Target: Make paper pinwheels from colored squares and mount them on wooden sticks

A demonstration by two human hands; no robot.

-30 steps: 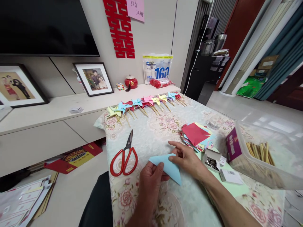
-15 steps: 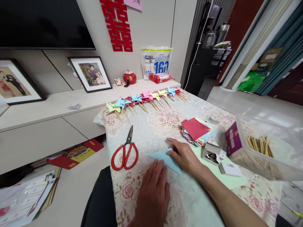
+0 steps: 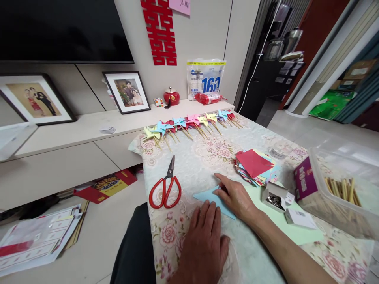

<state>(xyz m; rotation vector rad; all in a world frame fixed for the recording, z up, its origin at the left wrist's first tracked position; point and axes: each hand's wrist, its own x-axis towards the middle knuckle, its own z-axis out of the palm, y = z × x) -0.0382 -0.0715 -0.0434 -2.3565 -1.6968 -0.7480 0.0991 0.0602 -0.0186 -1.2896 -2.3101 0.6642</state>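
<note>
A sheet of blue paper (image 3: 211,196), folded into a triangle, lies flat on the tablecloth between my hands. My left hand (image 3: 205,236) rests palm down, its fingers stretched out and the tips on the paper's near edge. From the right, my right hand (image 3: 237,196) holds the paper by its upper part, thumb on it and index finger reaching past the far edge. The fingers underneath are partly hidden. Red-handled scissors (image 3: 166,189) lie left of the paper. Behind my right hand is a stack of coloured paper squares (image 3: 254,163), a red one on top.
Finished paper pinwheels (image 3: 192,119) on sticks line the table's far edge. Right of my arm are a small open box of metal pins (image 3: 274,200), a white box (image 3: 299,219), green paper (image 3: 288,228) and a clear tub (image 3: 328,213) with wooden sticks. A cabinet (image 3: 74,138) stands behind.
The view has swung left, so everything sits further right. My left hand's thumb has spread away from its fingers. The blue paper and right hand keep about the same place on the table.
</note>
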